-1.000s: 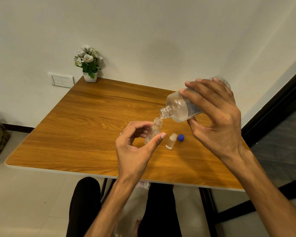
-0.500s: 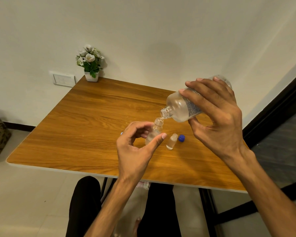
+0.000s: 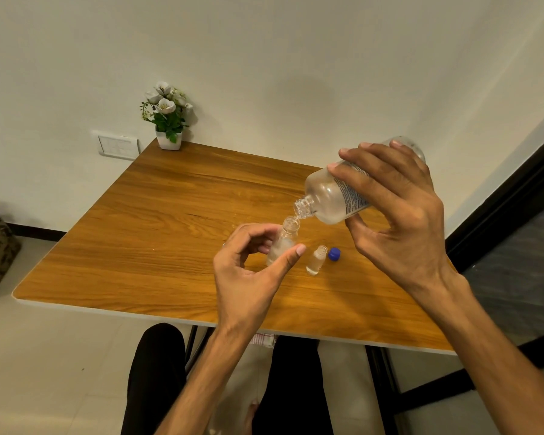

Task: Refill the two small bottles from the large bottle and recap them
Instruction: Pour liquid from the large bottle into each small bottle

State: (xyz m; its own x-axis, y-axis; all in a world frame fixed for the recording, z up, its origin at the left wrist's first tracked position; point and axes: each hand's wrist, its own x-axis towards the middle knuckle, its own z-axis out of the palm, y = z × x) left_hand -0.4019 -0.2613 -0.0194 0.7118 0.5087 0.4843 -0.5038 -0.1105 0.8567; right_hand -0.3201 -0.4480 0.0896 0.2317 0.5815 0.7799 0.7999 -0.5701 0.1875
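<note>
Right hand (image 3: 399, 215) grips tilted clear large bottle (image 3: 330, 196), neck over small bottle (image 3: 283, 243) pinched by left hand (image 3: 248, 274), second small bottle (image 3: 316, 260) and ribbed blue cap (image 3: 334, 254) between hands, bare wood-grain table (image 3: 157, 233) left of them

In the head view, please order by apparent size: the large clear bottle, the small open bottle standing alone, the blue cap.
1. Large clear bottle, though nearer the camera.
2. Small open bottle.
3. Blue cap.
</note>
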